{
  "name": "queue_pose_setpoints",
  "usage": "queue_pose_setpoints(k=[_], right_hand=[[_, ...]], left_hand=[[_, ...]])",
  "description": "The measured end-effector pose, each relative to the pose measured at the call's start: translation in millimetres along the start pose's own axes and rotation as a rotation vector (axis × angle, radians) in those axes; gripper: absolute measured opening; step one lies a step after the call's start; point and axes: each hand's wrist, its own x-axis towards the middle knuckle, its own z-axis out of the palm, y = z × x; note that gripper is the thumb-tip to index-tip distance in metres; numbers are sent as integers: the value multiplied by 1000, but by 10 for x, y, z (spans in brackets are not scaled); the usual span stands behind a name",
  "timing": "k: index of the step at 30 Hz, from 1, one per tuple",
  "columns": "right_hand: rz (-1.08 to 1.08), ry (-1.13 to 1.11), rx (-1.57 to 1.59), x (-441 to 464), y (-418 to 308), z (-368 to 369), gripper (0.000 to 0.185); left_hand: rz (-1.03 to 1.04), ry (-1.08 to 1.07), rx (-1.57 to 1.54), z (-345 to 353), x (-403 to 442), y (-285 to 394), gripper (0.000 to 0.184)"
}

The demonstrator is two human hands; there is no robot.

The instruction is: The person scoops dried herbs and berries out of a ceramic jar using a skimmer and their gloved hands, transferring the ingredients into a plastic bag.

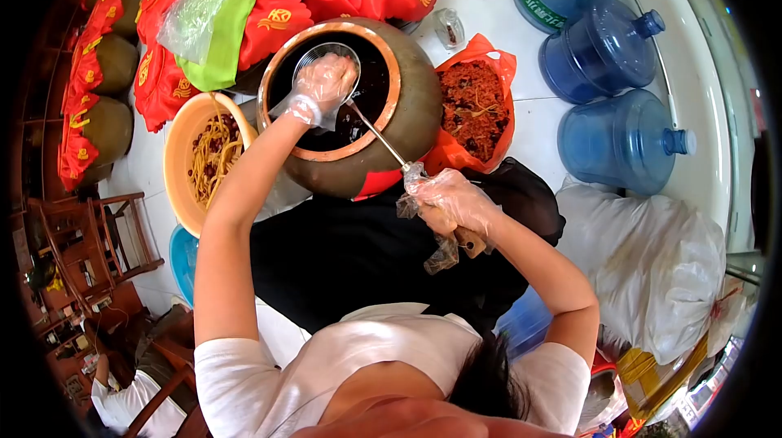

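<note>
A big brown jar [419, 100] with an orange rim stands in front of me, dark liquid inside. Over its mouth is a round metal strainer [349, 48] on a long metal shank. My right hand [456, 203], in a clear plastic glove, grips its wooden handle, which is partly wrapped in crumpled plastic film. My left hand [324, 82], also gloved, rests in the strainer's bowl with its fingers curled in. What lies under those fingers is hidden.
Left of the jar sits an orange basin [181, 162] of long strands and dark red pieces. On the right are a red bag [505, 116] of reddish dried material, a small glass [449, 28] and blue water bottles [611, 140]. Red-covered jars [110, 124] line the left; a person [138, 397] sits behind.
</note>
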Motion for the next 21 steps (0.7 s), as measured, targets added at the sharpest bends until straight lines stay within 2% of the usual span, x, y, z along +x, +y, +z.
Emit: queue_pose_setpoints(k=[1, 3, 5, 6, 7, 8, 10, 11, 14, 16, 17, 19, 21], right_hand=[[82, -9, 77, -4, -16, -8, 34], [94, 12, 71, -9, -51, 0, 32], [107, 20, 66, -34, -75, 10, 30], [163, -17, 212, -56, -92, 14, 28], [220, -58, 354, -67, -105, 18, 26], [215, -70, 348, -67, -106, 21, 26], [239, -58, 447, -55, -92, 33, 22], [235, -74, 442, -45, -86, 39, 22], [173, -91, 467, -6, 6, 10, 20], [155, -100, 444, -10, 18, -3, 21], [139, -107, 422, -5, 19, -6, 23], [147, -115, 387, -9, 0, 10, 25], [34, 17, 149, 32, 57, 26, 25]], left_hand=[[38, 49, -17, 31, -19, -24, 26], [49, 50, 6, 17, -11, -78, 26], [45, -114, -39, -93, 39, -149, 27], [11, -287, -155, -489, 152, 14, 26], [-145, -323, -313, -531, 209, 1, 23], [-74, -396, -123, -578, 268, -9, 22], [35, -307, 27, -670, 348, -151, 22], [-2, -291, -104, -763, 283, -262, 29], [63, -218, -190, -929, 248, -359, 29], [-484, -321, -777, -997, 186, -298, 28], [-490, -318, -771, -981, 139, -352, 28], [-623, -424, -1240, -883, 2, -522, 28], [-814, -434, -1387, -803, -87, -589, 27]])
